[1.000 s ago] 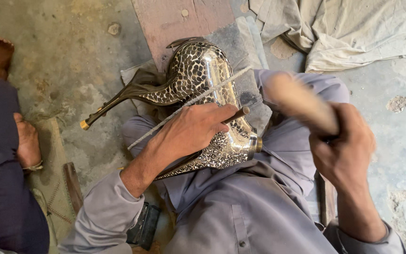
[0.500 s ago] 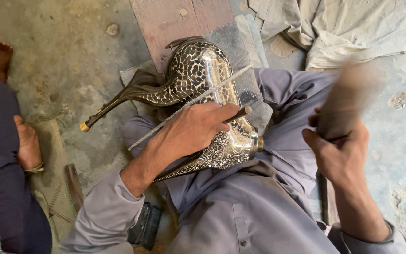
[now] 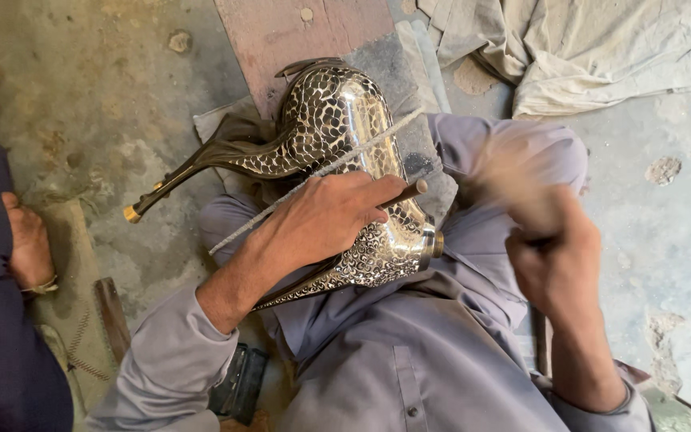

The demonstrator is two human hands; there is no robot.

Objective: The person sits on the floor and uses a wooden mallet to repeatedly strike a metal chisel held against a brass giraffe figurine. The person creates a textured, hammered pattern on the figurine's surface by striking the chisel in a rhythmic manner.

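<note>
Your left hand (image 3: 325, 220) is closed over a short punch (image 3: 406, 192), only its brown end showing past the fingers, pressed against the patterned metal vessel (image 3: 337, 136) lying across your lap. A thin rod (image 3: 313, 178) passes under the hand. Your right hand (image 3: 557, 256) is clenched on a mallet (image 3: 513, 172), blurred beyond detail. Another person's hand (image 3: 29, 244) rests at frame left, arm mostly cut off.
</note>
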